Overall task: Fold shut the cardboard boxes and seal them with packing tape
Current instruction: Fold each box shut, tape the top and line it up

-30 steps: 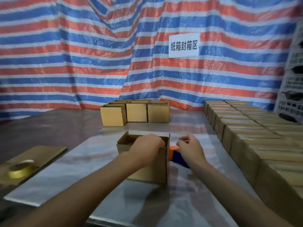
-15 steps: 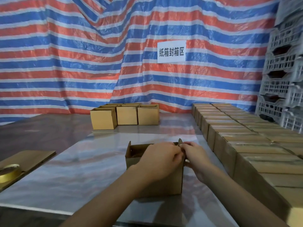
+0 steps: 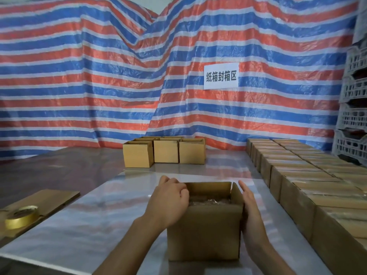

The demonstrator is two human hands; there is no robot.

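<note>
Cardboard box, left hand curled on rim, right hand flat alongside.

The open cardboard box is brown cardboard, dull and a little rough. Inside it lies clear plastic wrap, crinkly and shiny. The table top is smooth and glossy, almost like a mirror. The tape roll looks shiny and yellow-gold. The striped tarp is woven plastic, all wrinkled. The sign is flat white paper. The crates are grey plastic. The closed boxes are dull cardboard with shiny tops.
</note>
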